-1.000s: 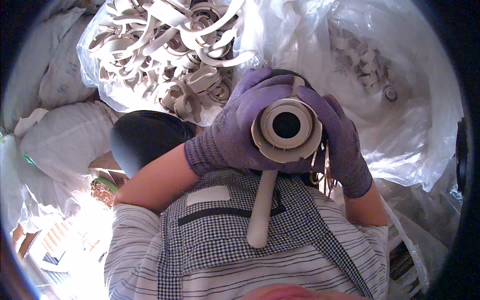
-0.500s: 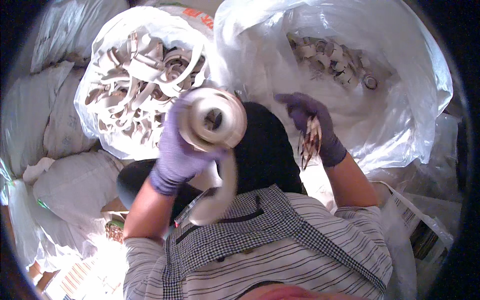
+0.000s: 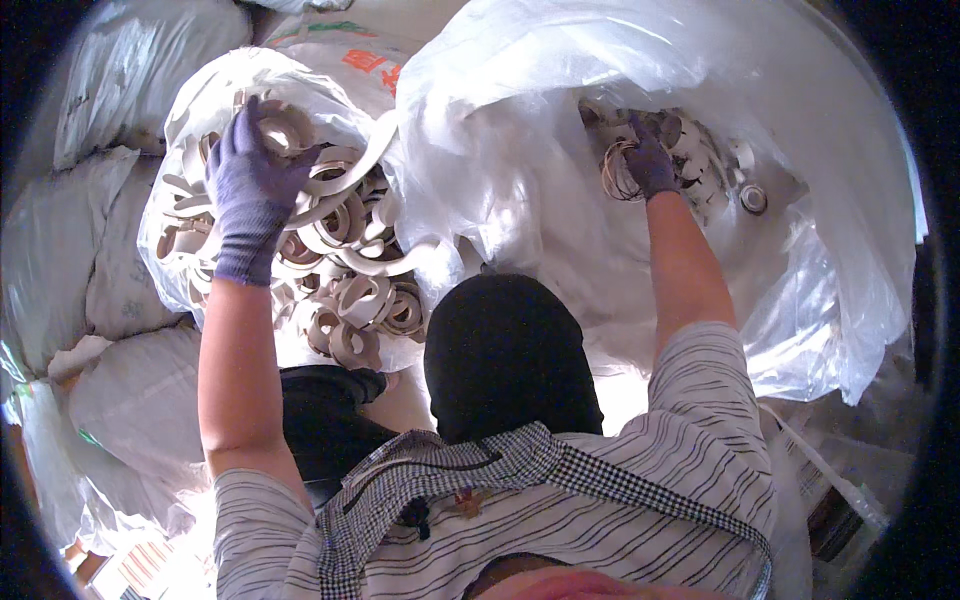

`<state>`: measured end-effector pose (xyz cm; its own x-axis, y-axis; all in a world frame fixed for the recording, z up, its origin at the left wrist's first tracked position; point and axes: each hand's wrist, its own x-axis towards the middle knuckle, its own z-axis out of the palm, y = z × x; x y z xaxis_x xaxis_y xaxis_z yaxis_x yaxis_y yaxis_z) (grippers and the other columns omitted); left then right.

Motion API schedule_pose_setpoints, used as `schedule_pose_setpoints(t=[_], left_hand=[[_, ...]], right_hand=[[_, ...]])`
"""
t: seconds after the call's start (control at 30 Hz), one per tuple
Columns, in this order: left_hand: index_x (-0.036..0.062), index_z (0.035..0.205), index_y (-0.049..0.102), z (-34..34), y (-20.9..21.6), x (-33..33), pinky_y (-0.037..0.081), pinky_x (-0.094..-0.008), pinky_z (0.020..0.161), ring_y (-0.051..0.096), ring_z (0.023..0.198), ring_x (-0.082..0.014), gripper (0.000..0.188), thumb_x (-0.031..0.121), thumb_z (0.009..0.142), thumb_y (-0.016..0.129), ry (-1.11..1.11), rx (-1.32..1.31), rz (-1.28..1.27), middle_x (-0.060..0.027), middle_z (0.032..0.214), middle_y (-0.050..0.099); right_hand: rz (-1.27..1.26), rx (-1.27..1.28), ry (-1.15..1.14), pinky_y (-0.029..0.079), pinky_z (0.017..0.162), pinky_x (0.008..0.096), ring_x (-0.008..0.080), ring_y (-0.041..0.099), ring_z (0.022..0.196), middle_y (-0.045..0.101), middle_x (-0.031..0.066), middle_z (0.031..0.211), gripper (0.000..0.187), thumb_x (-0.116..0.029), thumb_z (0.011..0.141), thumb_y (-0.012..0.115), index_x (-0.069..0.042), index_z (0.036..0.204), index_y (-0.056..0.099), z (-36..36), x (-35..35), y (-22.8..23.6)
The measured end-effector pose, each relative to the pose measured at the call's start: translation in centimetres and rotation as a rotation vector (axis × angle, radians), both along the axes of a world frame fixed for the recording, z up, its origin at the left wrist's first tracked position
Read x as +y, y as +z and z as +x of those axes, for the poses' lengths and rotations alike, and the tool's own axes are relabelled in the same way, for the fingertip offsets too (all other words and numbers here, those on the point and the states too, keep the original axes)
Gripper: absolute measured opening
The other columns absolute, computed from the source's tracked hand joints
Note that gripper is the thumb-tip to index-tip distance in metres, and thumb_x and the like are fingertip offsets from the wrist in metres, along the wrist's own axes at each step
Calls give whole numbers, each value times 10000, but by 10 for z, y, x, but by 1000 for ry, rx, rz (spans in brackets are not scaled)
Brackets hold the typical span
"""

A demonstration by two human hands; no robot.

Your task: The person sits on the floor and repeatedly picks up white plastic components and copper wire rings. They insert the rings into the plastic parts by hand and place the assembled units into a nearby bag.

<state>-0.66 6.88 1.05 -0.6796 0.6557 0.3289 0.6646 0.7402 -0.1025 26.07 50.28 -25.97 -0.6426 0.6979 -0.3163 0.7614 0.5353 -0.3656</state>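
My left hand [image 3: 252, 175], in a purple glove, reaches into the left bag with its fingers spread. A beige rolled strip [image 3: 287, 128] lies against it, between the fingers and thumb. My right hand [image 3: 652, 160], gloved the same, is down inside the right bag. Thin brown loops [image 3: 618, 172] hang in a bundle from its closed fingers; the fingertips are partly lost among dark scraps. Under my left hand lies a heap of beige coiled strips [image 3: 335, 225], some with loose tails. One long strip [image 3: 375, 150] curves over the left bag's right side.
The clear plastic right bag [image 3: 500, 180] gapes wide, with broken scraps [image 3: 700, 150] and a small ring [image 3: 753, 199] inside. The white left bag [image 3: 165, 260] adjoins it. Stuffed sacks [image 3: 130, 390] are stacked on the left. My black-clad knee [image 3: 510, 360] sits between.
My left hand has carried the beige roll from before my chest into the left bag and loosened its fingers. My right hand has moved forward into the right bag, with the brown loops.
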Motion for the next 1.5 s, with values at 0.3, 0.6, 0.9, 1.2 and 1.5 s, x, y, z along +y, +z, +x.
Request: schedule_pose_setpoints(t=[0.3, 0.6, 0.9, 1.2, 1.5], left_hand=[[228, 1517, 451, -60, -18, 1, 377, -499, 1137, 510, 1326, -372, 996, 388, 645, 905, -215, -65, -92, -155, 1411, 570], [1, 1491, 432, 31, 27, -20, 389, -483, 1117, 502, 1310, -394, 862, 258, 783, 852, -459, -53, 173, -214, 1427, 534], [-10, 1360, 582, 135, 58, -50, 429, -432, 1101, 577, 1285, -346, 567, 109, 838, 772, -549, -507, 367, -189, 1387, 611], [-4, 1547, 328, 205, 79, -13, 366, -438, 1177, 451, 1411, -389, 1198, 300, 588, 979, -1038, -1291, 470, -251, 1554, 400], [-13, 1391, 480, 279, 55, -55, 466, -485, 944, 583, 1097, -409, 944, 320, 635, 937, -352, -565, 540, -217, 1226, 575]], right_hand=[[254, -92, 264, 506, 981, 499, 383, 658, 1143, 708, 205, 1163, 432, -302, 956, 581, -136, 1354, 556, 4, 1, -28], [-533, 305, 25, 520, 724, 331, 209, 674, 829, 700, 112, 899, 355, -397, 957, 665, -67, 1081, 701, 148, -20, 93], [-759, 411, -56, 502, 665, 298, 135, 632, 786, 688, 67, 923, 342, -349, 940, 701, -42, 1086, 677, 217, -140, 237], [-766, 492, 943, 547, 788, 337, 175, 669, 852, 717, 87, 951, 165, -81, 856, 765, -17, 999, 712, 56, -199, 320], [-543, 936, 329, 517, 815, 277, 121, 619, 857, 686, 29, 948, 241, -17, 922, 675, -34, 1162, 692, 41, -262, 321]])
